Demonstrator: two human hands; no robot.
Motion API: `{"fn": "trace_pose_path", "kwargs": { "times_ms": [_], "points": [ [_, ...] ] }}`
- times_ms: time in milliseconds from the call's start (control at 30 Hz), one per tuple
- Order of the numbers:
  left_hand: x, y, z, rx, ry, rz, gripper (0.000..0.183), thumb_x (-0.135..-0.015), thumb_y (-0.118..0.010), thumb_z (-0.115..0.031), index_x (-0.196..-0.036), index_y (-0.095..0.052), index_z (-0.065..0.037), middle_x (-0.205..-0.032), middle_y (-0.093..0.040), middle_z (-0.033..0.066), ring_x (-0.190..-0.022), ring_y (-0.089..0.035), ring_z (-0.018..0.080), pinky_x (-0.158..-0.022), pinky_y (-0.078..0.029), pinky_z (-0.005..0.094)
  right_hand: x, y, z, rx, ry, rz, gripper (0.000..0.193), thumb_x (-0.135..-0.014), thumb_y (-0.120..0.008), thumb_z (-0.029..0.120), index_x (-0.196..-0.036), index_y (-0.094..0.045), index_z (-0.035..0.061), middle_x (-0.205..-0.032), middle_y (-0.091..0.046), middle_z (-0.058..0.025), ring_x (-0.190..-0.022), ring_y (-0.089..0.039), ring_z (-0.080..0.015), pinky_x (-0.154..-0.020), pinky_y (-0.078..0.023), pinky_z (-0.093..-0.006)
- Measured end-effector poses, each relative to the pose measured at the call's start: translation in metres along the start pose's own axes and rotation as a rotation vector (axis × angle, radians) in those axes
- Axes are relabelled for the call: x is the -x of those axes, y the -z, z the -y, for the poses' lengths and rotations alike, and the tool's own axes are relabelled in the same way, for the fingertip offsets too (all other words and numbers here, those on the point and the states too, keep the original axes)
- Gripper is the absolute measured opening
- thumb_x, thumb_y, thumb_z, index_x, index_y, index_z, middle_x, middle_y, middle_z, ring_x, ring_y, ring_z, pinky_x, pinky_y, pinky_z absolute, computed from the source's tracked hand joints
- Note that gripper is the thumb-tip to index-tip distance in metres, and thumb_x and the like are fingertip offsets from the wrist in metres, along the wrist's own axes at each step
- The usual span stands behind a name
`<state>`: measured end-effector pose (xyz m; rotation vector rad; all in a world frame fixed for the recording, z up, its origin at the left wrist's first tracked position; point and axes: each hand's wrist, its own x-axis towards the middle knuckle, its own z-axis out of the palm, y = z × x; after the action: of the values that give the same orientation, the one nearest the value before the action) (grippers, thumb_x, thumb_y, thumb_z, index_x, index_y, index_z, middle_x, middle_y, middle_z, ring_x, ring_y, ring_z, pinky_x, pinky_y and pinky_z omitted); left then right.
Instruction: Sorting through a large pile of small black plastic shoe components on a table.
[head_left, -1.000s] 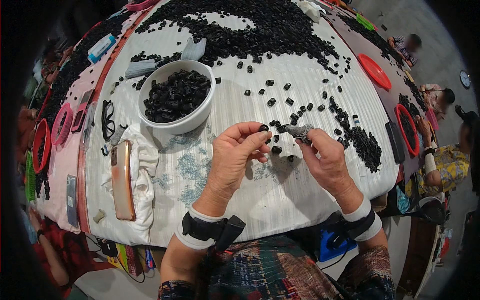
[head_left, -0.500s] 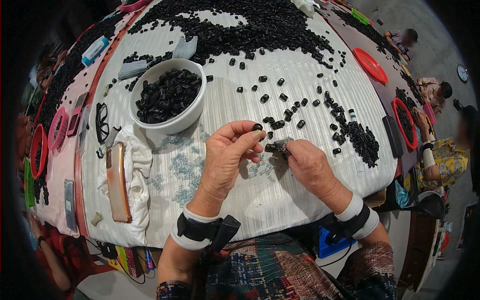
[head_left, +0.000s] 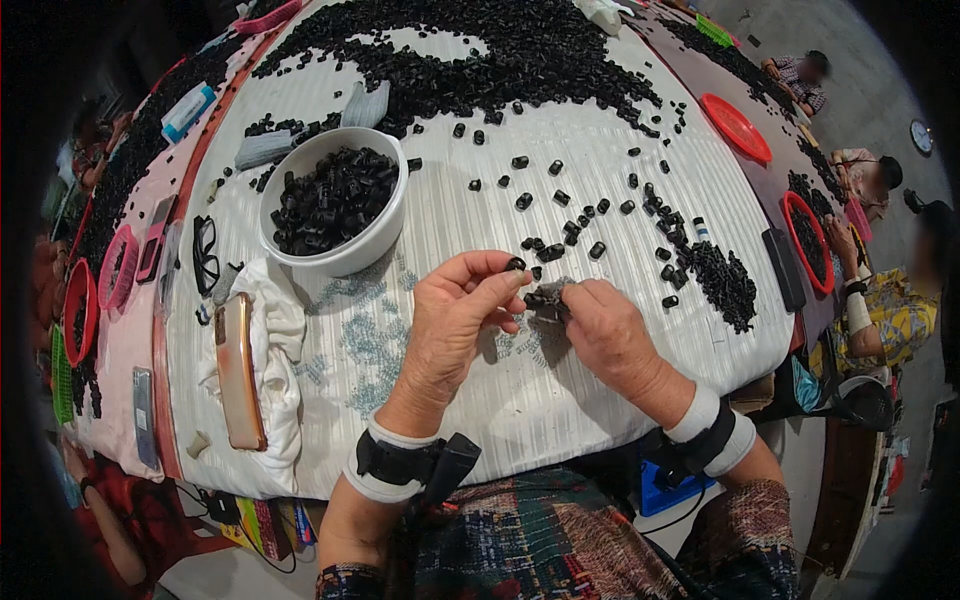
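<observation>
The left hand (head_left: pixel 455 320) pinches a small black tube piece (head_left: pixel 516 265) between thumb and fingertips, raised just off the white ribbed tablecloth (head_left: pixel 620 400). The right hand (head_left: pixel 605 330) is closed around a small grey tool (head_left: pixel 548 296), its tip meeting the piece, seemingly so both hands steady the work. A white bowl (head_left: pixel 365 255) of black pieces sits far left; loose pieces (head_left: pixel 700 270) scatter right.

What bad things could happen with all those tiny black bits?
The left hand pinches one small black piece by its fingertips; it could slip and get lost among the loose pieces. The phone lies on a cloth near the table edge and might get knocked off.
</observation>
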<state>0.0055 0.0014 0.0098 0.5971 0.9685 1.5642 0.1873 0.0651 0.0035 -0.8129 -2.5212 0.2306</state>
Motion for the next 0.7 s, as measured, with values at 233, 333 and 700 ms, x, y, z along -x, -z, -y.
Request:
{"fn": "trace_pose_path", "kwargs": {
  "times_ms": [233,333,700],
  "points": [
    [0.002,0.001,0.005,-0.010,0.031,0.037,0.017,-0.085,-0.064,-0.004,-0.101,-0.061,0.002,-0.090,-0.068,0.0136,-0.068,-0.066,0.0123,-0.053,-0.056,0.0222,-0.009,0.013,0.005,-0.192,-0.074,-0.145,0.022,-0.074,-0.059,-0.007,-0.095,-0.056,-0.0003,-0.079,-0.056,-0.0105,-0.067,-0.060,-0.0244,-0.057,-0.050,-0.0333],
    [0.004,0.000,0.006,-0.042,0.035,0.048,0.017,-0.084,-0.064,-0.004,-0.100,-0.061,0.002,-0.089,-0.068,0.0132,-0.069,-0.066,0.0127,-0.054,-0.056,0.0225,-0.024,0.030,0.013,-0.370,-0.071,-0.254,0.024,-0.076,-0.062,-0.008,-0.099,-0.056,-0.0016,-0.083,-0.059,-0.0110,-0.069,-0.063,-0.0202,-0.058,-0.051,-0.0290],
    [0.007,-0.006,0.004,-0.091,0.021,0.077,0.020,-0.083,-0.068,-0.008,-0.100,-0.063,0.002,-0.082,-0.067,0.0068,-0.072,-0.065,0.0110,-0.056,-0.052,0.0211,-0.036,0.013,0.022,-0.444,0.031,-0.348,0.025,-0.075,-0.066,-0.007,-0.098,-0.056,-0.0022,-0.083,-0.061,-0.0134,-0.070,-0.064,-0.0212,-0.058,-0.051,-0.0298]
  ]
}}
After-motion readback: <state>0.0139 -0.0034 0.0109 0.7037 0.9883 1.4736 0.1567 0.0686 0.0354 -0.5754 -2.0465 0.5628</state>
